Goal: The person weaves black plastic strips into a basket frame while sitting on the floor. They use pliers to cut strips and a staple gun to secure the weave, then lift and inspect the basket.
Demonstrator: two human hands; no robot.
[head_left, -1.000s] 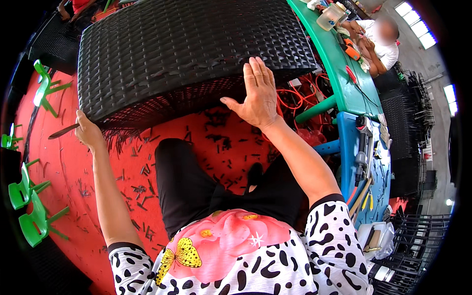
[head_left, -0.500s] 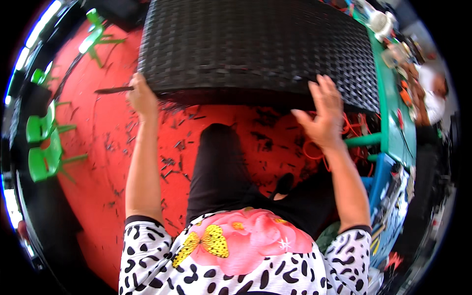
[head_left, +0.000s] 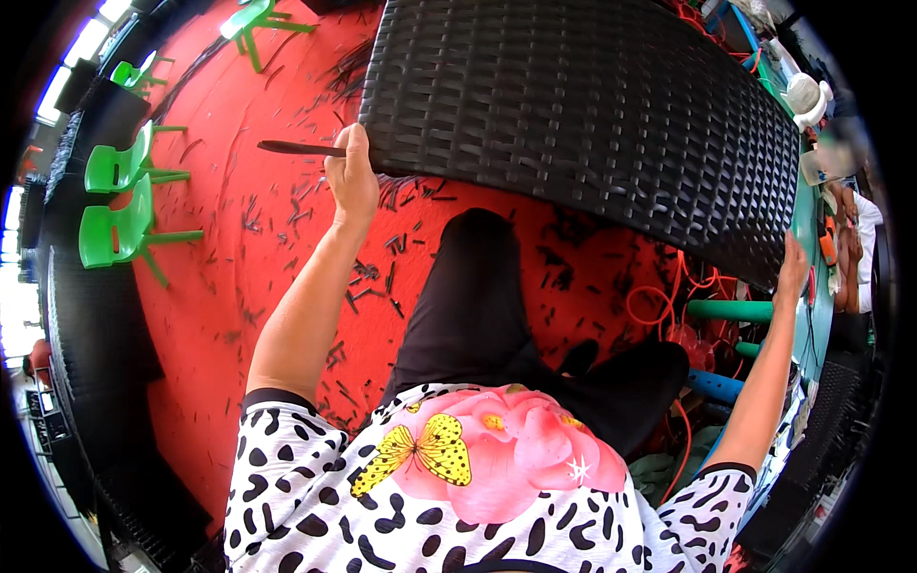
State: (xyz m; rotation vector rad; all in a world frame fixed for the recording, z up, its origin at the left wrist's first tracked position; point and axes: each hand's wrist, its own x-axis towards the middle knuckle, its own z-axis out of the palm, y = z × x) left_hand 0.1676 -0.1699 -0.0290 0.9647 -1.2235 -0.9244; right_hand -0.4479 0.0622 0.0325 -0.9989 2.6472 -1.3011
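Observation:
A large black woven rattan-style panel [head_left: 583,115] spans the upper middle, tilted down to the right. My left hand [head_left: 354,180] is closed at its near left corner, with a slim dark flat stick-like tool [head_left: 298,148] jutting out to the left from the fingers. Whether that tool is a knife or something else I cannot tell. At the panel's near right corner, my right hand [head_left: 792,272] grips the edge, its fingers partly hidden by the angle. Below the panel are my knees in black trousers.
Black offcuts [head_left: 363,272] litter the red floor [head_left: 220,315]. Small green chairs [head_left: 119,234] stand at the left. On the right is a green-framed bench [head_left: 731,310] with orange hoses [head_left: 650,304] beneath; a co-worker's arm [head_left: 848,248] and a white fan-like object [head_left: 804,95] are beyond.
My right hand has moved right and down from the panel's near edge to its right corner. The panel has swung, its right end now lower. The left hand still holds the tool.

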